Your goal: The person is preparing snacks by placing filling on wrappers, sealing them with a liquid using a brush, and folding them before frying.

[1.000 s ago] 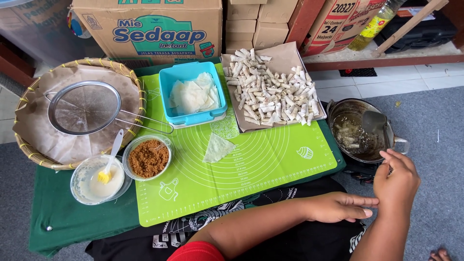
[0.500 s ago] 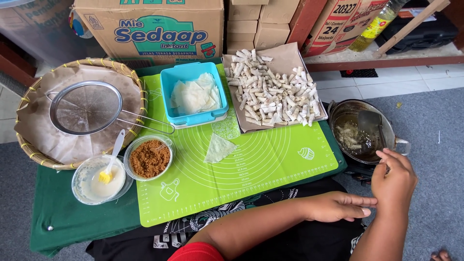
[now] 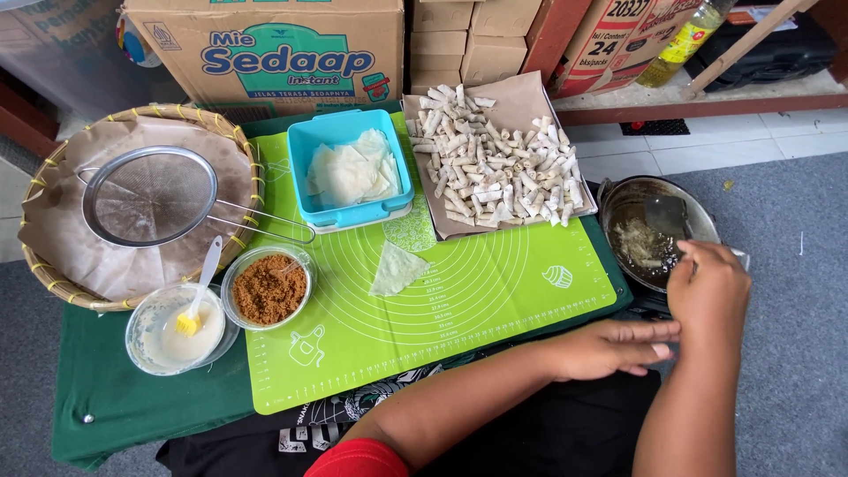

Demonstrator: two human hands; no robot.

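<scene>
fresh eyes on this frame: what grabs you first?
The bright green mat covering the middle of the table, with one folded wrapper lying on it. Behind it sit a blue tub of wrappers and a heap of pale rolled snacks on brown paper. At far right both hands, left hand and right hand, meet beside a dark frying pan.

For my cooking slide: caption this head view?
Both hands hover beside a frying pan, rolled pastries waiting nearby.
</scene>
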